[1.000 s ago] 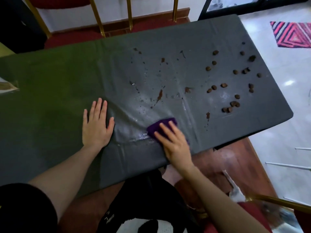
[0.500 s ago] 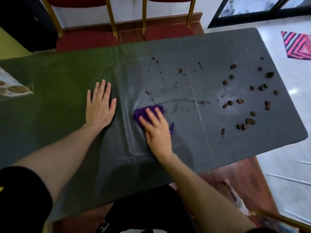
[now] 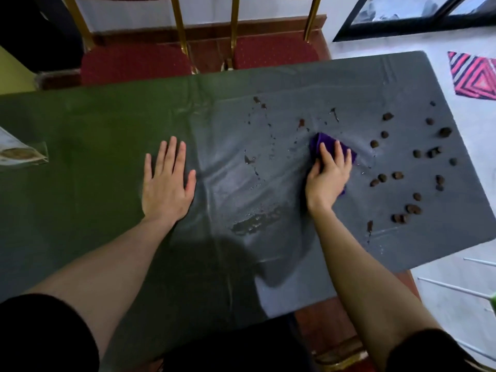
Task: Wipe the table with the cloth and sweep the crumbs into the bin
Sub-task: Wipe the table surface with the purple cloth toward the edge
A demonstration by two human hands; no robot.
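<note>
The cloth [image 3: 326, 146], purple and bunched, sits right of centre in the frame on the tabletop [image 3: 308, 76], mostly hidden under your right hand.

Going from the left: a clear packet [image 3: 21, 154] with something brown inside lies at the left edge. Your left hand [image 3: 166, 183] rests flat on the green part of the cover, fingers straight and slightly spread, holding nothing. Between your hands the cover shows wet streaks and a few dark smears [image 3: 255, 99]. Your right hand [image 3: 327, 175] lies on the cloth, fingers curled over its far edge and thumb tucked against its near side, so that grip is closed round the fabric. To the right of it the brown crumbs [image 3: 397, 175] lie scattered, well apart from one another, toward the right edge. No bin shows anywhere in view.

The cloth looks soft, light and probably damp; it should fold and drag easily, yet may bunch up if you push only from one edge. Keep your palm over its middle. The crumbs look loose and likely to roll, so herd them gently.
</note>
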